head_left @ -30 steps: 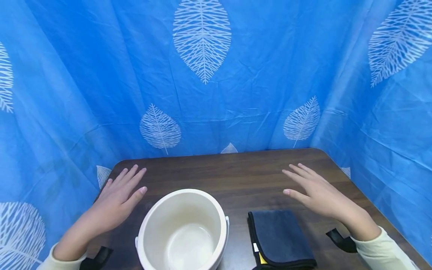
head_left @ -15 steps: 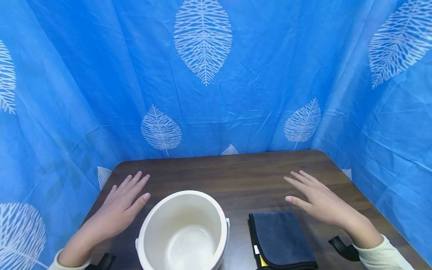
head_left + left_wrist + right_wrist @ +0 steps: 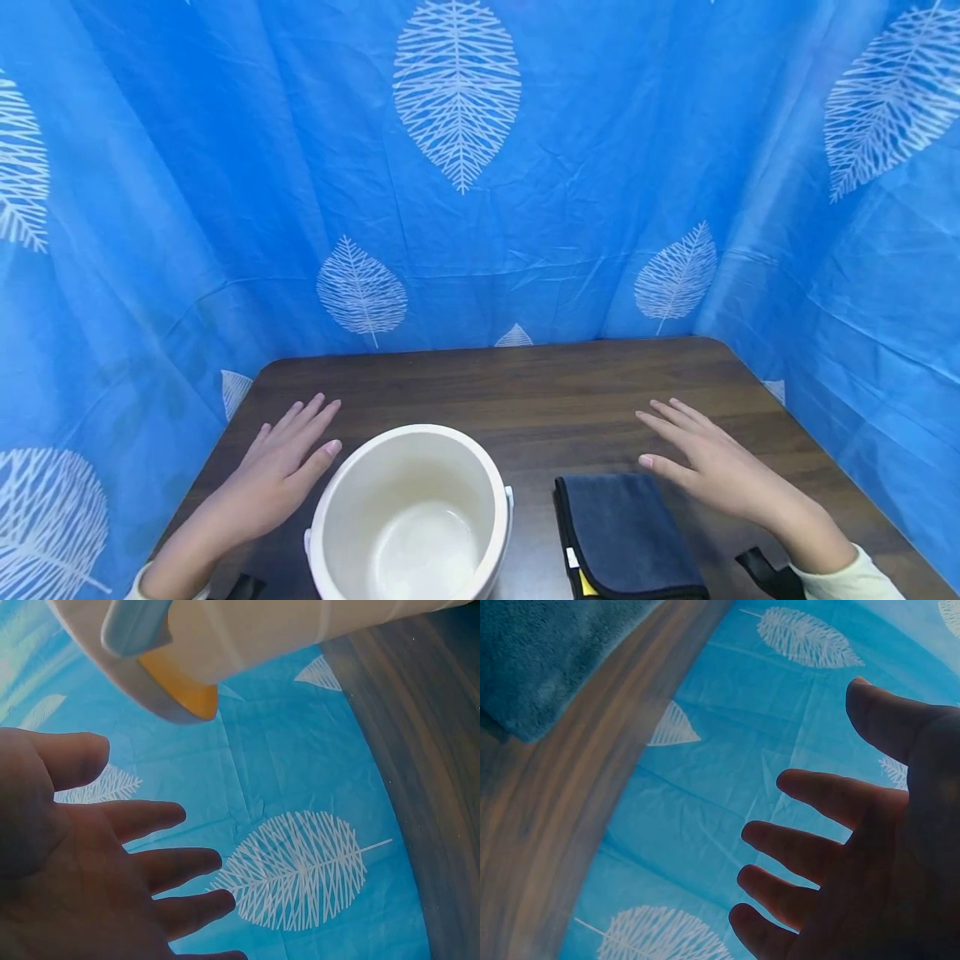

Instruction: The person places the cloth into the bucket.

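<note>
My left hand (image 3: pixel 273 483) hovers left of a cream bucket (image 3: pixel 324 508), its fingers straight and spread, holding nothing. In the left wrist view the bucket's rim and a pale blue handle part (image 3: pixel 135 626) show above the thumb, apart from it. On the other side my right hand (image 3: pixel 708 467) hangs over the table, fingers extended and empty. Nearest to it is a folded dark grey cloth (image 3: pixel 626 533) with black edging and a small white and yellow tag. That cloth also appears, bluish, at the upper left of the right wrist view. The bucket's inside holds nothing visible.
The dark wood-grain table (image 3: pixel 525 392) has rounded far corners. A blue curtain (image 3: pixel 570 167) with white leaf prints surrounds it at the back and both sides. Black straps (image 3: pixel 768 575) hang at the wrists.
Both hands have lowered slightly in the head view and shifted a little to the right. The bucket and cloth stay put on the table; the whole view has shifted slightly.
</note>
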Demonstrator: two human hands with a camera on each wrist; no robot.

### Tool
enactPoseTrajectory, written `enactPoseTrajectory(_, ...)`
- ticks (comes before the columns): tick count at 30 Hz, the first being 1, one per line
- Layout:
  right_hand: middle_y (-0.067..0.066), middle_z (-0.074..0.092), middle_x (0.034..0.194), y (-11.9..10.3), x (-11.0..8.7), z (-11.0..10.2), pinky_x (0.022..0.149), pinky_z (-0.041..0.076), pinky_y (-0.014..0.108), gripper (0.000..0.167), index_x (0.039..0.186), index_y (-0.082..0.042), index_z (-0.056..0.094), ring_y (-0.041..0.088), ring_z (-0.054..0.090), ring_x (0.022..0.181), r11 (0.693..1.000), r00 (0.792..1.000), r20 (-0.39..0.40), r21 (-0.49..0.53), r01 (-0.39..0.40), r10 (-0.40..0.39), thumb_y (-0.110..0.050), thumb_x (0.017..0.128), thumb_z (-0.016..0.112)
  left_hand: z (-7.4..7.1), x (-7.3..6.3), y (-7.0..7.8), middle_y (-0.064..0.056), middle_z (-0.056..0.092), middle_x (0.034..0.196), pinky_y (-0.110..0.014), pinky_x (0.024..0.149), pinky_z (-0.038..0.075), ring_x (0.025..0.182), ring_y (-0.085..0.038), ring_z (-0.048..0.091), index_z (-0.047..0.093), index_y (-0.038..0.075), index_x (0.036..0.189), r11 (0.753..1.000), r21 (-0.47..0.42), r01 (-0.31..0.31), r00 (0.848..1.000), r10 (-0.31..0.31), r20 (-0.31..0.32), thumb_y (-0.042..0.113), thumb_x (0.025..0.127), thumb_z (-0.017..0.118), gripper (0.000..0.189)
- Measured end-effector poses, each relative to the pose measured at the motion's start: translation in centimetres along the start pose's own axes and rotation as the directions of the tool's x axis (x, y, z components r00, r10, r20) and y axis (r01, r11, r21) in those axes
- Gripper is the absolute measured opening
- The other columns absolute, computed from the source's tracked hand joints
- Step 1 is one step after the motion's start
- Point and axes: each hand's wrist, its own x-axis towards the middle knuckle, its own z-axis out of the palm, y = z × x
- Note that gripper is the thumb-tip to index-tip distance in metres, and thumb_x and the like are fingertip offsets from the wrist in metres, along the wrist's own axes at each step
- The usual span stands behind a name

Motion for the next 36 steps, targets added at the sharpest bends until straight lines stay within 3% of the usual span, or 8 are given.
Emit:
enactPoseTrajectory(22,0.024,0.045,0.151,0.6,-1.1,1.9,0.099,0.032,0.075,0.060,0.145,-0.008,0.056,0.054,0.032,0.140,1.000,1.000,0.019,0.016,-0.020,0.020,-0.041,0.098,0.068,1.0,-0.5,-0.1,-0.030,0.026,0.160,-0.080,0.106,0.006,0.146,-0.057,0.012,0.038,0.003,0.156,0.994,-0.100,0.032,0.999,-0.031,0.016,0.045,0.107,0.049,0.065)
enactPoseTrajectory(36,0.025,0.045,0.151,1.0,-1.9,3.3,0.098,0.034,0.075,0.062,0.145,-0.006,0.055,0.054,0.033,0.139,0.997,0.993,0.111,0.064,-0.042,0.034,-0.042,0.097,0.068,1.9,-0.5,-0.3,-0.028,0.026,0.161,-0.077,0.109,0.005,0.148,-0.053,0.011,0.037,0.004,0.156,0.973,-0.229,0.034,0.999,-0.030,0.022,0.044,0.107,0.049,0.065)
